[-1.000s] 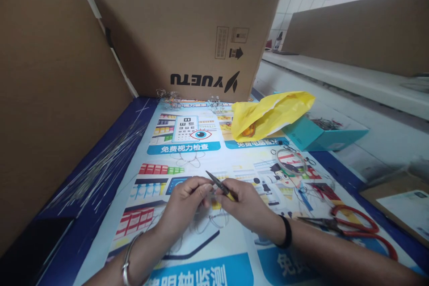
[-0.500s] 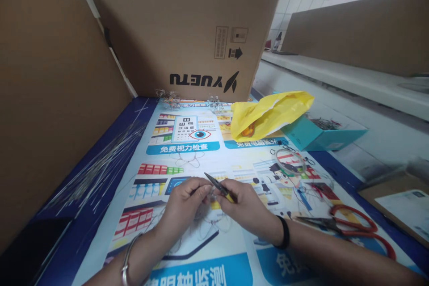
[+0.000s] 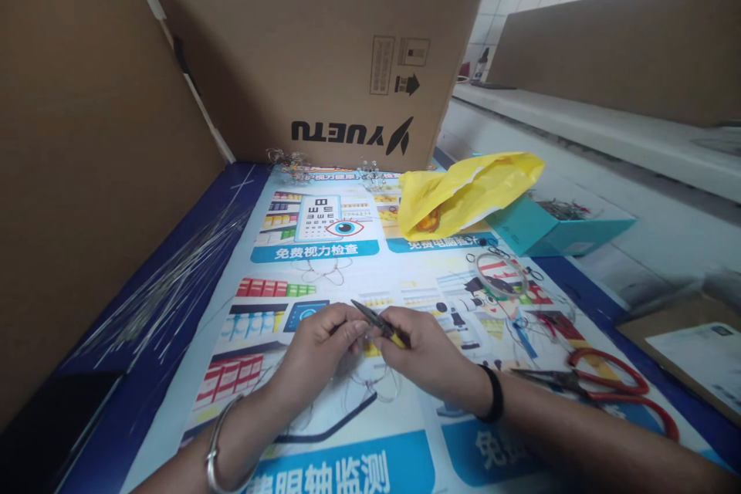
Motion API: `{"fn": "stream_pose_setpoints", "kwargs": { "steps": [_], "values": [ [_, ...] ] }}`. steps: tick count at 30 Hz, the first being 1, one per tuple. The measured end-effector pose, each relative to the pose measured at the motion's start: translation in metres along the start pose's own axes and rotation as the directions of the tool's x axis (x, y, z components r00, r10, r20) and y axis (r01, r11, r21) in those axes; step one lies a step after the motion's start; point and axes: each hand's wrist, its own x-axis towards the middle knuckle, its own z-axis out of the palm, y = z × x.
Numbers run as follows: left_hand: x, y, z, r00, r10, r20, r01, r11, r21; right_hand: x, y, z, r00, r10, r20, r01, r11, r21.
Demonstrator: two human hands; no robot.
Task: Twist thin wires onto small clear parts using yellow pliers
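Brown cardboard [image 3: 260,38] stands across the back of the table, and from the head view I read "YUETU" on it in bold black, upside down; the smaller printed panel above is too fine to make out. The poster [image 3: 405,421] covering the table carries an eye chart of E shapes, with "免费视力检查" on a blue banner below it and "免费电脑验光" on the next, its last character partly hidden. Nearer the edge, "眼轴监测" is legible, cut off at its left.

Over the poster's middle, the right hand [image 3: 420,347] has its fingers wrapped round the black-and-yellow handles of needle-nose pliers [image 3: 376,320]. Their long axis slants, the dark tip pointing left and away from the person; whether the jaws meet, I cannot tell. The left hand [image 3: 324,340] sits just beside, thumb and forefinger pinched together on a small piece [image 3: 367,333], too tiny to identify. Loops of thin wire [image 3: 376,384] show just below the hands.

Red-handled scissors [image 3: 617,382] lie beside the right forearm, blades toward the left. A yellow bag [image 3: 468,197] leans against a teal box [image 3: 556,231].
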Motion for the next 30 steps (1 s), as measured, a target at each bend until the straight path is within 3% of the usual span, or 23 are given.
{"fn": "stream_pose_setpoints", "kwargs": {
  "steps": [6,30],
  "values": [
    [-0.0033,0.0053,0.0013,1.0,-0.005,-0.026,0.005,1.0,0.001,-0.0003,-0.003,-0.0021,0.999,0.024,0.034,-0.025,0.998,0.05],
    [-0.0037,0.004,0.0022,0.997,-0.076,-0.02,0.075,0.996,-0.047,0.001,-0.0028,0.0014,1.0,0.011,0.001,-0.011,1.0,-0.008]
  ]
}}
